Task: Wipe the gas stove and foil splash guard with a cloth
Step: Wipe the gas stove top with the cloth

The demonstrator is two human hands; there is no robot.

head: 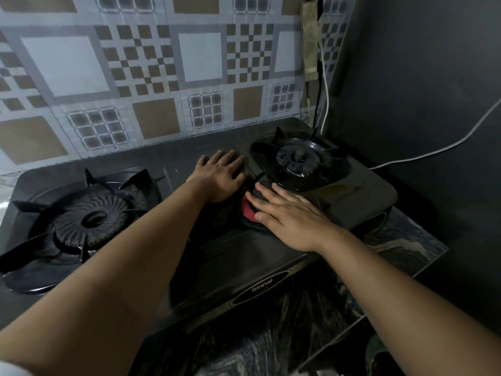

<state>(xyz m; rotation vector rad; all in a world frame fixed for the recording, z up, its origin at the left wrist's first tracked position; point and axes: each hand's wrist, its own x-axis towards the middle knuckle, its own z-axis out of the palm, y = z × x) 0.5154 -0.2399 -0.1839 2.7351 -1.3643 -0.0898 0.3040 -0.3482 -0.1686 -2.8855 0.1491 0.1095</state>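
Observation:
A black two-burner gas stove (pixel 233 256) sits on a marbled counter. Its left burner (pixel 89 218) and right burner (pixel 299 160) both carry pan supports. Behind the stove stands the patterned foil splash guard (pixel 151 77). My left hand (pixel 221 175) lies flat and open on the stove top between the burners. My right hand (pixel 287 215) presses flat on a dark cloth with a red patch (pixel 250 213), just in front of the right burner. Most of the cloth is hidden under my fingers.
A dark wall (pixel 420 104) rises close on the right. A white cable (pixel 433 151) runs along it, and cords hang in the corner (pixel 324 85). The dark marbled counter (pixel 401 240) continues right of and in front of the stove.

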